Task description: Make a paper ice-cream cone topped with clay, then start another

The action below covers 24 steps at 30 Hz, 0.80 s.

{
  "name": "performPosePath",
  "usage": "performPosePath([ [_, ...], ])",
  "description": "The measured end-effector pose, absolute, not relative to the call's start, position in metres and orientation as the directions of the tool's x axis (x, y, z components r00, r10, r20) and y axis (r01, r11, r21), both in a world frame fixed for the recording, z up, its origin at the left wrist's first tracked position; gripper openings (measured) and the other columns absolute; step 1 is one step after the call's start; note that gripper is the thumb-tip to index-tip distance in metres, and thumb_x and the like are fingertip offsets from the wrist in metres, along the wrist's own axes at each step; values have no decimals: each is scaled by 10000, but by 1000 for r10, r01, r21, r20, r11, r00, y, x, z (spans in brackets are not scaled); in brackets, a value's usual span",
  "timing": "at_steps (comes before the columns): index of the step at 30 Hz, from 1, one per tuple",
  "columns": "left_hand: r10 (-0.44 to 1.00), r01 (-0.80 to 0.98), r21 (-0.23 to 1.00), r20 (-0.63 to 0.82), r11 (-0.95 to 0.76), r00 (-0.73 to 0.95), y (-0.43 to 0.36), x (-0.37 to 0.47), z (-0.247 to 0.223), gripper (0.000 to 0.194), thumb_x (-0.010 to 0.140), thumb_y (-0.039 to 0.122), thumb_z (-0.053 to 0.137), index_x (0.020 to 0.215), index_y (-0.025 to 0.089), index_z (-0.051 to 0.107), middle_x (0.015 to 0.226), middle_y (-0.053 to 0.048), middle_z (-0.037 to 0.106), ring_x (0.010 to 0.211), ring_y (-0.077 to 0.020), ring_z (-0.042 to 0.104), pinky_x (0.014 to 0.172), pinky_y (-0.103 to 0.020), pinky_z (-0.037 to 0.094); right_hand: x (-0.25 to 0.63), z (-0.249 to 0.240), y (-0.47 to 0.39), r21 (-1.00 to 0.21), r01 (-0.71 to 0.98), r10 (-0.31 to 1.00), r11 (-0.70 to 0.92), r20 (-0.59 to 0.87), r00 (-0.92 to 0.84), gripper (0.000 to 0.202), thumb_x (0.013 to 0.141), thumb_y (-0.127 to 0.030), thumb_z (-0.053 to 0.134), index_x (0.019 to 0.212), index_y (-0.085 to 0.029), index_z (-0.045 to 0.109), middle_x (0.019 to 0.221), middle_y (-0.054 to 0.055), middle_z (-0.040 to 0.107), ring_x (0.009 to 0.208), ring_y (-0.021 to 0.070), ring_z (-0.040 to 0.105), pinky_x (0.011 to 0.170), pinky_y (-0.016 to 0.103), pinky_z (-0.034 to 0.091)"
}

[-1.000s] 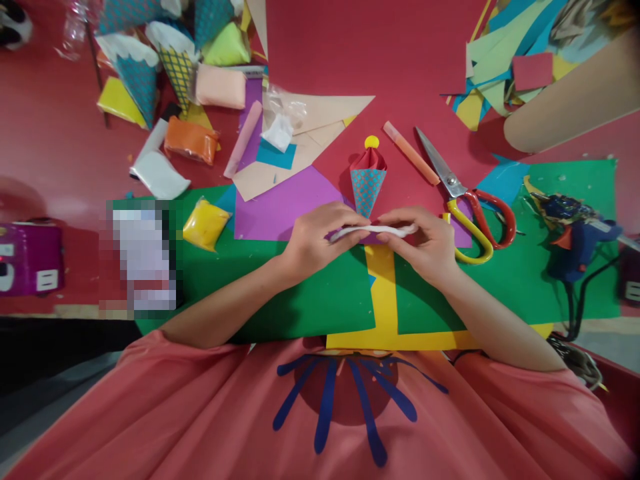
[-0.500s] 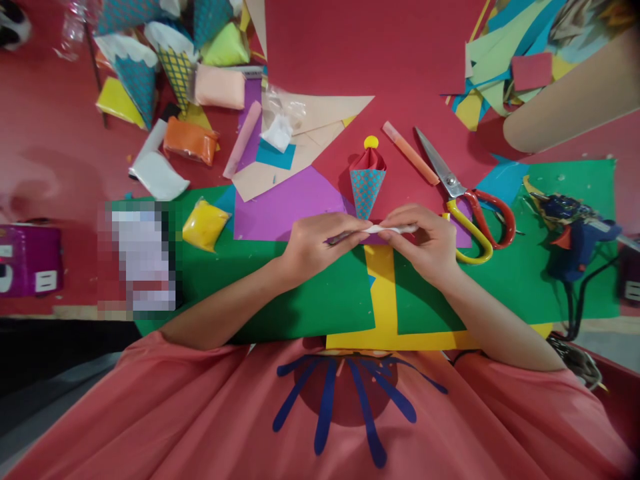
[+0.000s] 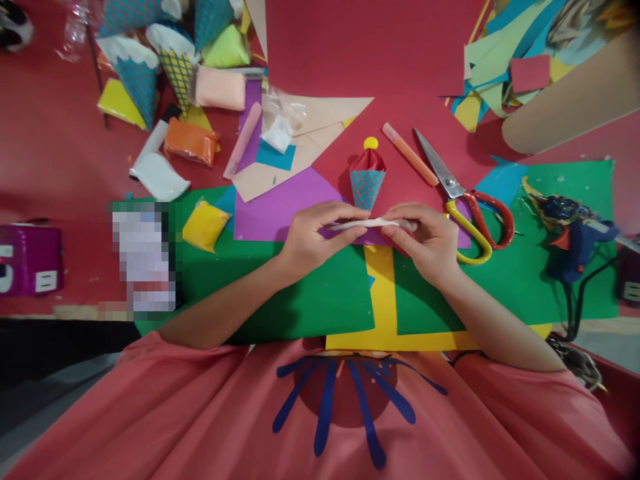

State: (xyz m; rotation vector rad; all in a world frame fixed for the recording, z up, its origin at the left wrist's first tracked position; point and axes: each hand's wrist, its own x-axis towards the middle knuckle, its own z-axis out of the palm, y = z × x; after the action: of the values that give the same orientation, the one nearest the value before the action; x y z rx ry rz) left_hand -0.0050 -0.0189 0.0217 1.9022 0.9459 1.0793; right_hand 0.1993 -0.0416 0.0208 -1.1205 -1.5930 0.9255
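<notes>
White strip (image 3: 376,222) pinched between both my hands

My left hand (image 3: 313,233) and my right hand (image 3: 433,241) each grip the white strip between thumb and fingers. It runs sideways from one to the other, in front of me over the counter (image 3: 45,133), bare for only a short stretch between my fingertips. Its ends go in behind my fingers, so I can't fairly say how far they reach.

Just beyond the strip lies a small blue cone (image 3: 367,190), point towards me, with red paper (image 3: 369,160) folded at its mouth and a yellow ball (image 3: 371,143) at the far end. Scissors (image 3: 451,185) lie open near my right hand – one yellow handle, one red – with an orange stick (image 3: 411,155) beside the blades. Farther right is a blue glue gun (image 3: 580,250).

On my left, purple paper (image 3: 285,200) lies near my left hand, and a yellow packet (image 3: 206,225) sits farther out. An orange packet (image 3: 191,141) and a white packet (image 3: 161,177) lie beyond it – and past those, bigger cones (image 3: 136,80) with white tops.
</notes>
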Motion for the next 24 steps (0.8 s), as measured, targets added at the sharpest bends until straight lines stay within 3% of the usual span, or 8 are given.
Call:
performPosePath([
  [4,792,250,791,417,-558,446,-20,-6,19,239,879,307,703,1088,194,725,1026,-67,788,912,-146,748,802,-230,578,198,20,-44,-926,266,959,267,229,-166,116,861,-308,712,933,-218,704,877,9,742,748,130,679,651,262,534],
  [10,710,336,642,506,-689,489,-21,-6,16,218,960,338,585,964,182,737,864,-36,793,777,-113,737,710,-205,549,196,20,-45,-959,208,967,192,149,-204,271,824,-426,744,955,-206,656,871,12,734,772,131,703,652,243,555],
  [13,724,368,634,502,-681,473,-21,-7,19,212,965,322,574,963,177,729,872,-34,792,762,-104,729,702,-193,537,196,23,-43,-970,189,973,152,114,-199,307,802,-448,761,957,-213,639,832,-2,721,737,125,699,617,230,554],
  [18,718,352,636,521,-687,461,-22,-7,20,227,917,341,650,1031,156,715,948,-54,798,803,-121,752,723,-186,551,198,26,-42,-944,228,958,237,188,-217,180,836,-376,741,881,-210,688,811,-7,722,698,112,676,609,223,536],
  [24,688,347,603,546,-719,477,-22,-6,19,184,951,306,602,931,185,740,836,-16,800,713,-100,747,640,-171,528,198,22,-45,-945,223,953,240,186,-238,216,824,-391,755,936,-214,702,862,6,744,757,128,700,669,243,555],
])
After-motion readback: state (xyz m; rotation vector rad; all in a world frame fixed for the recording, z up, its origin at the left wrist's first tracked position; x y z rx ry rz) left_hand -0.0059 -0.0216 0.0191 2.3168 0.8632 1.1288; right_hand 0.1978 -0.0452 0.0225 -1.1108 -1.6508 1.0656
